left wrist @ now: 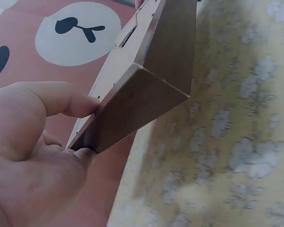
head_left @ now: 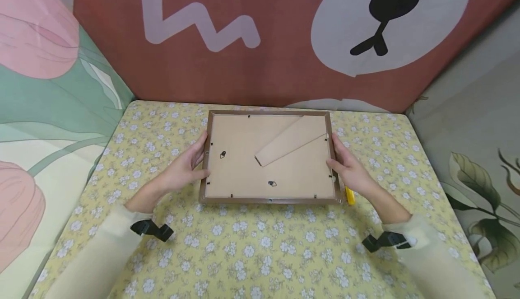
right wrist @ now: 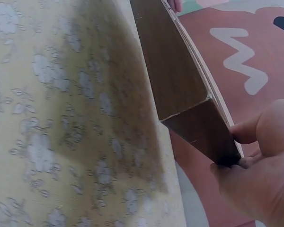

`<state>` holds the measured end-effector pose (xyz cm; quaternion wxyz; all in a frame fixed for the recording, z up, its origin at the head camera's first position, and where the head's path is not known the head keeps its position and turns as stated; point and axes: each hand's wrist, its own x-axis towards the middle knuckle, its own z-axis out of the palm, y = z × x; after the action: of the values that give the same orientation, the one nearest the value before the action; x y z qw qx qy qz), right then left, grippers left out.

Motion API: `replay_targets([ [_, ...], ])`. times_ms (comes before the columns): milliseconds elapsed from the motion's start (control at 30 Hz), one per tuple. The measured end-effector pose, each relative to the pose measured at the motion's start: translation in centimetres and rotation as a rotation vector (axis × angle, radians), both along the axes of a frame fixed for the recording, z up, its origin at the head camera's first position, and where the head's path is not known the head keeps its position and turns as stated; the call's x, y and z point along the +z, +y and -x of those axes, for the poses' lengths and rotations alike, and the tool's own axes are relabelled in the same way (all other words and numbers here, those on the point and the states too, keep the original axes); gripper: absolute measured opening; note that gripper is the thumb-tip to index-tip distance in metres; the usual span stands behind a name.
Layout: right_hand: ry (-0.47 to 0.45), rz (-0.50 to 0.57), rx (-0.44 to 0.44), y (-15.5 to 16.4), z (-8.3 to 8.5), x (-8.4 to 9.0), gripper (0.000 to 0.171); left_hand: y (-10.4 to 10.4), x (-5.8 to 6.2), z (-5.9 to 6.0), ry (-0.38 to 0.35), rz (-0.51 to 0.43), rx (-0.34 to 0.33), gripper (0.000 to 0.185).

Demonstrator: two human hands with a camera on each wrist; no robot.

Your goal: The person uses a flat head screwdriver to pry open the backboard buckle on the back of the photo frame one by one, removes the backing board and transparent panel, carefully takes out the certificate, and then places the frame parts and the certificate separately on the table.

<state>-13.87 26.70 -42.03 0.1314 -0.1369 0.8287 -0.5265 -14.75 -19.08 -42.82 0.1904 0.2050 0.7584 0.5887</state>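
Flowered yellow tablecloth (head_left: 260,245): picture frame (head_left: 270,156) face-down near far edge, left hand (head_left: 184,169) and right hand (head_left: 351,169) pinching its short sides; thin-edge grip may slip, dropping it.

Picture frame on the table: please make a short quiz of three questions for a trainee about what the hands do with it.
1. True or false: the picture frame lies with its backing board facing up.
2. Which hands hold the frame? A) only the left hand B) only the right hand C) both hands, one at each short side
3. Fill in: a small yellow object lies on the flowered tablecloth beside the frame's near ____ corner.

Key
1. True; the fold-out stand and hanging clips show on top.
2. C; the left hand grips the left side, the right hand the right side, thumbs on the back.
3. right
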Motion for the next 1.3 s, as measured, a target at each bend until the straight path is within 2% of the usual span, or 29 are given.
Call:
replay_targets([
  [167,0.001,-0.015,0.01,-0.4,-0.2,-1.5,0.071,-0.1,-1.3,-0.5,-0.002,0.024,0.009,0.104],
  [300,-0.009,-0.032,0.007,-0.7,-0.4,-2.7,0.071,-0.2,-1.9,-0.9,-0.019,0.039,0.017,0.106],
  [567,-0.05,-0.071,0.013,-0.9,-0.9,-4.6,0.072,-0.3,-3.0,-0.6,-0.025,0.062,0.003,0.105],
  [833,-0.059,-0.133,0.027,-1.2,-1.3,-5.3,0.072,-0.4,-4.2,-0.6,-0.054,0.098,0.009,0.104],
  [1033,-0.043,-0.223,0.016,-1.3,-1.3,-5.4,0.073,-0.1,-4.5,-0.6,-0.063,0.117,0.014,0.102],
  [1300,-0.037,-0.266,0.008,-1.3,-0.9,-5.5,0.071,0.2,-4.8,-0.3,-0.074,0.117,0.023,0.1],
])
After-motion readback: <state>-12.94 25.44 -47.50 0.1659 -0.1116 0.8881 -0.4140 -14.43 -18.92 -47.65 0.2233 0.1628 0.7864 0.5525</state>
